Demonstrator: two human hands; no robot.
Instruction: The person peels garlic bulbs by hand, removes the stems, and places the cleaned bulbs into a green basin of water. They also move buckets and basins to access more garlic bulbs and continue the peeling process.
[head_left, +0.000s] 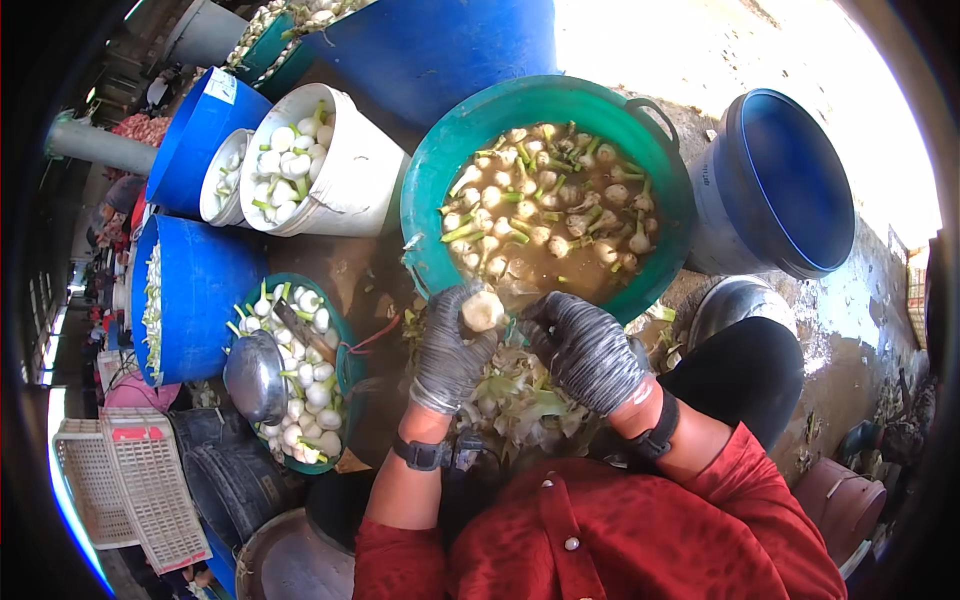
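My left hand (455, 352), in a grey glove, grips a pale, peeled bulb (482, 310) that looks like fresh garlic. My right hand (581, 351), gloved the same way, is just right of it with fingers curled; whether they hold a small tool or a strip of peel is hidden. Both hands are over the near rim of a green tub (424, 176). Inside that tub, unpeeled bulbs with green stems (540, 234) float in muddy water. Below my hands lies a heap of stripped husks (517, 394).
On the left, a green basin (351, 367) holds white bulbs, a metal bowl (257, 376) and a flat wooden piece (304, 330). Behind it stand a white bucket of bulbs (364, 172) and blue tubs (199, 292). A blue-lined bucket (795, 187) and an upturned metal basin (739, 307) are right.
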